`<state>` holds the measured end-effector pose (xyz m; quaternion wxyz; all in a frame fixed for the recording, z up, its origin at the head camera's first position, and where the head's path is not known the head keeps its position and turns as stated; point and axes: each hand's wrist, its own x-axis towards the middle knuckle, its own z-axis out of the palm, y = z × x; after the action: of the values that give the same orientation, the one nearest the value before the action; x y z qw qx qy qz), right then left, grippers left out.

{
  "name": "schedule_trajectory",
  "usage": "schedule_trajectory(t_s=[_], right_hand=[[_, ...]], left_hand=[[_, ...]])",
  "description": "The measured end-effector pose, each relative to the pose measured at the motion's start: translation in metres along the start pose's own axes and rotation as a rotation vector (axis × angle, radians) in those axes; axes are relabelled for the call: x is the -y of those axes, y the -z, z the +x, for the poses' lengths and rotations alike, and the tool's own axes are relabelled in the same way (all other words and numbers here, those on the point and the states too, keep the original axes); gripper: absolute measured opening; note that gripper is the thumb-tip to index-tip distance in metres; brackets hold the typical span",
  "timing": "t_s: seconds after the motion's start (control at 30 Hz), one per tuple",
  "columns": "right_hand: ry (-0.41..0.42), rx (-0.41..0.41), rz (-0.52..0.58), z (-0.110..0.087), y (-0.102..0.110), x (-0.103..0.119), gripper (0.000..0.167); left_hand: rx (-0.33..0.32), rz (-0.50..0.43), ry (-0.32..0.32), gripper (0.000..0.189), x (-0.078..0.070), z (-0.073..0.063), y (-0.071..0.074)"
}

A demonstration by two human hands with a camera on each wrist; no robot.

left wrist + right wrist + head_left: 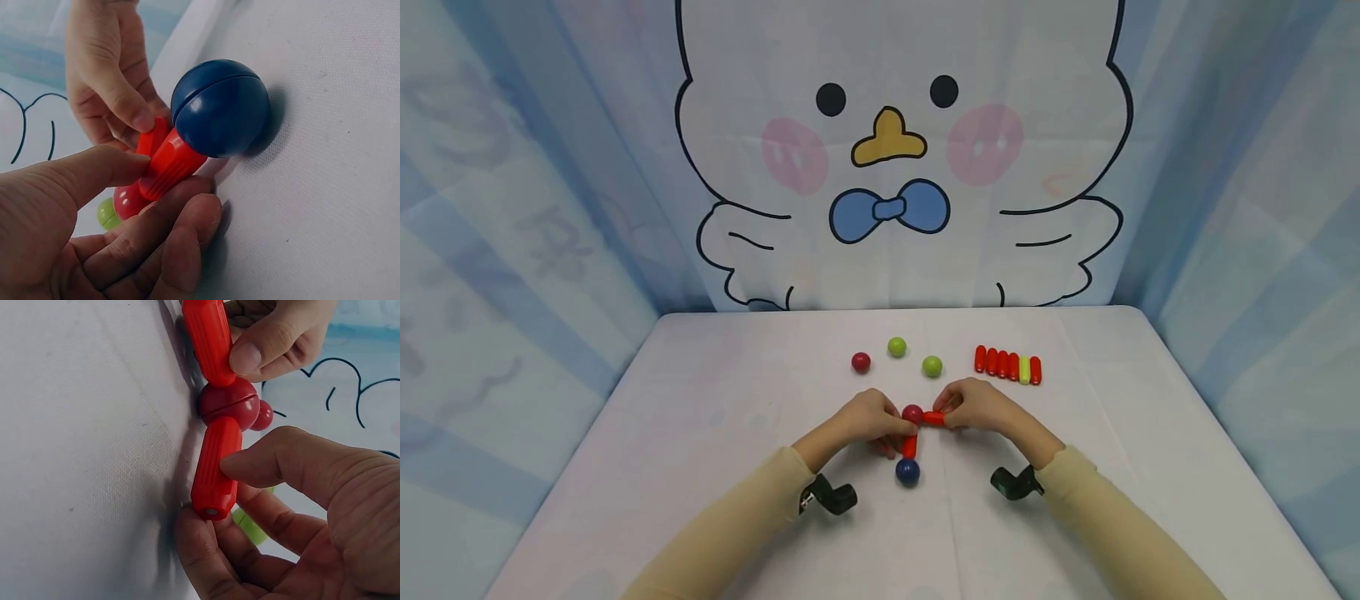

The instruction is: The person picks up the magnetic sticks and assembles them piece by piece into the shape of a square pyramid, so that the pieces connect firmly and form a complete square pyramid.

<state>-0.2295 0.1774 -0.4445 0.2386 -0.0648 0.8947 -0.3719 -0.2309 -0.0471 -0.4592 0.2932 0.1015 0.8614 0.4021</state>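
My left hand pinches a red magnetic rod between thumb and fingers. That rod joins a dark blue ball on the near side to a dark red ball. From the right, my right hand pinches a second red magnetic rod, whose one end touches the dark red ball. Its free end shows a small silvery spot in the right wrist view. The two rods stand at roughly a right angle in the head view, low over the white table.
Farther back lie another red ball and two green balls. To their right is a row of several red rods with one yellow-green rod among them. The white-covered table meets a printed curtain at the back.
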Motion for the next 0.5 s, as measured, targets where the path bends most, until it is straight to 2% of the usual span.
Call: schedule_trajectory(t_s=[0.33, 0.4, 0.5], right_hand=[[-0.01, 0.004, 0.012, -0.0006, 0.0004, 0.0013, 0.022], [-0.009, 0.004, 0.014, -0.0008, 0.0005, 0.0016, 0.021], [-0.002, 0.004, 0.015, -0.0015, 0.0009, 0.002, 0.021]], left_hand=[[0.013, 0.005, -0.018, 0.027, 0.0011, -0.002, 0.0008], [0.012, 0.027, -0.021, 0.028, 0.0001, -0.0032, 0.002], [-0.027, 0.103, -0.032, 0.029, -0.0046, -0.0064, 0.0052]])
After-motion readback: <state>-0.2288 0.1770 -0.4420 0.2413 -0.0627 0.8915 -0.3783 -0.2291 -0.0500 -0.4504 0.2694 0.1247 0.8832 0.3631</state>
